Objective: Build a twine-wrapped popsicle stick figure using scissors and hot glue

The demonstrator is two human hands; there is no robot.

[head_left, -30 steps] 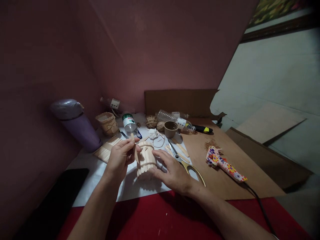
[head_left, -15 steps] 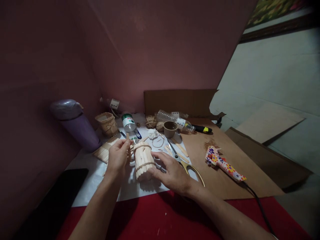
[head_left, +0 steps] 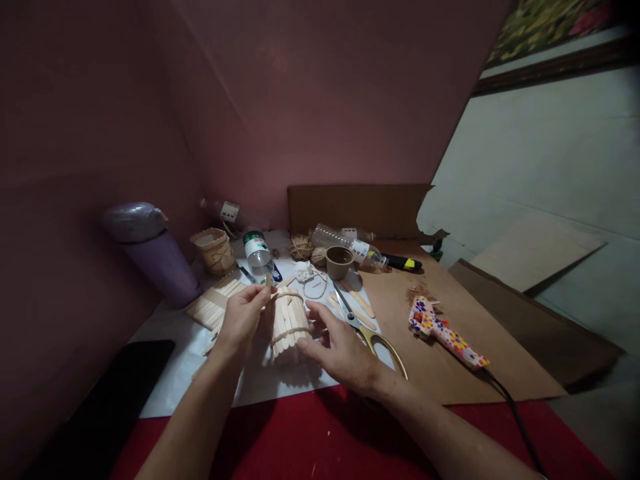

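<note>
though flat-slatted, rounded 2-banded cylinder [head_left: 290, 323]

We see two bare hands, the left hand [head_left: 241, 321] and the right hand [head_left: 345, 348], with slender fingers. Behind them we see a bare left forearm [head_left: 200, 407] and a bare right forearm [head_left: 425, 410], both narrow at the wrist and broader toward the elbow. Toward the near edge of the red cloth [head_left: 290, 437], a small pale rim [head_left: 544, 475] shows by the right forearm, perhaps a cuff.
</note>
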